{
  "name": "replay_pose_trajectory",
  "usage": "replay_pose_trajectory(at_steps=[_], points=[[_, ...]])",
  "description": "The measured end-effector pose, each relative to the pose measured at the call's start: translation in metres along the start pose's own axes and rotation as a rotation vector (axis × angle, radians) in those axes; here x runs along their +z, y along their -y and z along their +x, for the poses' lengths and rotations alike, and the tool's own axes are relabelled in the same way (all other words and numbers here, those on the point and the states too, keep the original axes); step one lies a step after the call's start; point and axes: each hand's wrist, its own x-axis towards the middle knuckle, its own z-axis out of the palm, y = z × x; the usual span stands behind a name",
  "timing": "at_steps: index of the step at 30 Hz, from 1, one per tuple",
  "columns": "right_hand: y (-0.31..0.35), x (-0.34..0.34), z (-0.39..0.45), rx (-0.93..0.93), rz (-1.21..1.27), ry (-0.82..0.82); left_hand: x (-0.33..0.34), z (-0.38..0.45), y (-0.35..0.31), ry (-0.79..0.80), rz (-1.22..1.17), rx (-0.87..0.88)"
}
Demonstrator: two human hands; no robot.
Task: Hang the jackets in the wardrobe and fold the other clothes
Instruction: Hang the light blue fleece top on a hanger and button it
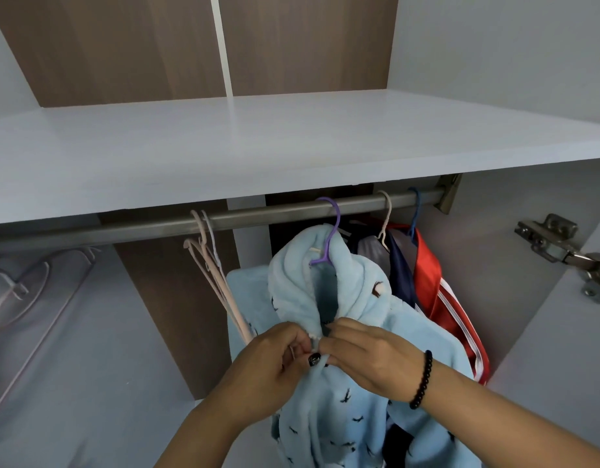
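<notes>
On the far left of the wardrobe (291, 143), a pale hanger (31, 292) lies low against the side wall. Further along, a bunch of empty pink hangers (212, 265) dangles from the rail (156, 222), well apart from the clothes.

Next comes the light blue fleece jacket (352, 298), which hangs on a purple hanger (329, 231) hooked over the rail. The left hand (275, 369) is curled at the jacket's front opening just below the collar, its fingertips pinching the left edge of the cloth. The right hand (362, 359), with a black bead bracelet (421, 380) at the wrist, meets it there, thumb and fingers pinching the right edge. The two hands touch at the closure; whether it is a button or a zip is too small to tell.

To the right, a grey garment (371, 246) on a white hanger (384, 221), then a navy and red jacket (437, 292) on a blue hanger (414, 211), already hang near the rail's end bracket, with a door hinge (558, 244) beyond.

The step in hand looks like fastening the blue jacket's front so it sits securely on its hanger. The next move probably calls for joining the two edges, then letting go and straightening the jacket beside its neighbours.
</notes>
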Motion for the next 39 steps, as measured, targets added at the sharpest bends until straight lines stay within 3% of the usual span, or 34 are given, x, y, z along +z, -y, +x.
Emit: replay_pose_trajectory(at_steps=[4,10,16,21,26,30,35,39], points=[[0.001,-0.003,-0.005,0.03,-0.015,-0.037,0.002,0.005,-0.003,0.171,-0.116,-0.036],[0.006,-0.006,-0.01,0.083,0.021,-0.154,-0.001,0.012,-0.012,0.22,-0.212,-0.007],[0.012,-0.001,-0.011,0.213,0.042,-0.338,0.01,0.008,-0.019,0.052,-0.506,-0.107],[0.052,0.024,-0.017,0.601,0.236,-0.627,0.023,0.006,-0.026,-0.091,-0.659,-0.244],[0.061,0.026,-0.011,0.776,0.337,-0.423,0.023,0.007,-0.031,-0.08,-0.701,-0.232],[0.058,0.021,-0.002,0.75,0.255,-0.366,0.023,0.006,-0.03,-0.068,-0.678,-0.212],[0.057,0.015,0.002,0.682,0.327,-0.467,0.02,0.001,-0.033,-0.11,-0.72,-0.124],[0.061,0.012,0.006,0.769,0.533,-0.566,0.02,-0.002,-0.036,-0.117,-0.804,-0.099]])
